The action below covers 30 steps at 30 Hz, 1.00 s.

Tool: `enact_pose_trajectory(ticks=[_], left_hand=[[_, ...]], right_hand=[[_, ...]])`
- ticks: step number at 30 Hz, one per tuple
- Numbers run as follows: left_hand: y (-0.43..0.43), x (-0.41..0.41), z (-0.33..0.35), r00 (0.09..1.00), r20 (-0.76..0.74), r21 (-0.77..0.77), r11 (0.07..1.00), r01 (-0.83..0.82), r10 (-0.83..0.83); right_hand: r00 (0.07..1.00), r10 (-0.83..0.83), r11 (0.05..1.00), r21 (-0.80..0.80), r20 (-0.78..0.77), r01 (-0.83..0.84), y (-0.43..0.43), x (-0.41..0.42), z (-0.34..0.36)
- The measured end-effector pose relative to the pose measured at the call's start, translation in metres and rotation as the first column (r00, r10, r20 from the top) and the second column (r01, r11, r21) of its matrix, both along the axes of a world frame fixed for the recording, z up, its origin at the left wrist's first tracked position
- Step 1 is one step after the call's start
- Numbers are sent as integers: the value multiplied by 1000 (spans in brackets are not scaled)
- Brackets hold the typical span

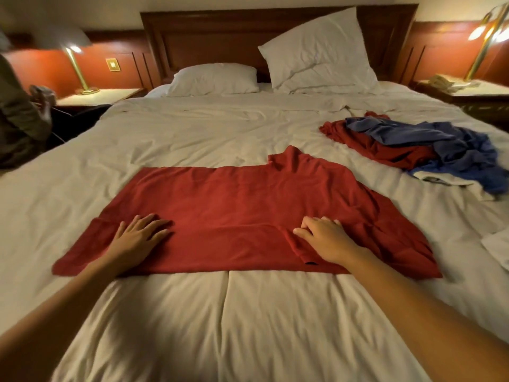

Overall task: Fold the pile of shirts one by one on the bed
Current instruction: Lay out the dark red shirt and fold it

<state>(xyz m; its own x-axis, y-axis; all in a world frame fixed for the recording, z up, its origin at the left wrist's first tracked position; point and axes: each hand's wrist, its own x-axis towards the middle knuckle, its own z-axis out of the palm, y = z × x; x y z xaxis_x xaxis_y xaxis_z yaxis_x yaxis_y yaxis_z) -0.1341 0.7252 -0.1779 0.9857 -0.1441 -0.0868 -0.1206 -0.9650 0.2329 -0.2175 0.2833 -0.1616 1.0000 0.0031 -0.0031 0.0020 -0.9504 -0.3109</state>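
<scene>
A red shirt lies spread sideways on the white bed, its hem to the left and its sleeves to the right. My left hand rests flat on the shirt near its left end, fingers straight. Over a fold near the sleeve, my right hand presses down, its fingertips slightly bent on the cloth; whether it pinches the fabric is unclear. A loose pile of shirts, red, blue and white, sits at the right side of the bed.
Two white pillows lean at the wooden headboard. Nightstands with lit lamps flank the bed. A person sits at the left edge. A white cloth lies at the right edge.
</scene>
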Motion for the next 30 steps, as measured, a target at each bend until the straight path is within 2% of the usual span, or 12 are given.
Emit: enact_pose_trajectory(ticks=[5, 10, 13, 16, 18, 20, 23, 30], left_hand=[[36, 18, -8, 979, 206, -10, 1000, 8, -6], [38, 23, -8, 952, 305, 33, 999, 4, -14], [47, 18, -2, 959, 284, 71, 997, -13, -8], [56, 5, 6, 957, 270, 129, 981, -143, 104], [60, -5, 12, 934, 294, 167, 951, -259, 203], [59, -13, 20, 924, 277, 208, 922, -325, 264], [57, -20, 32, 932, 158, 168, 921, -351, 326], [51, -29, 41, 956, 100, 91, 954, -286, 277]], right_hand=[[998, -11, 999, 42, 61, 9, -3, 8, -6], [999, -7, 1000, -9, 49, 7, -4, 9, -1], [998, -55, 998, -44, 7, 55, -7, 0, 1], [966, -256, 953, -156, 30, 258, -22, -15, 2], [877, -477, 871, -166, -56, 463, -35, -29, 6], [767, -606, 795, -133, -210, 592, -44, -43, 11], [722, -646, 760, -110, -248, 641, -44, -57, 16], [687, -691, 723, -198, -225, 662, -34, -78, 22]])
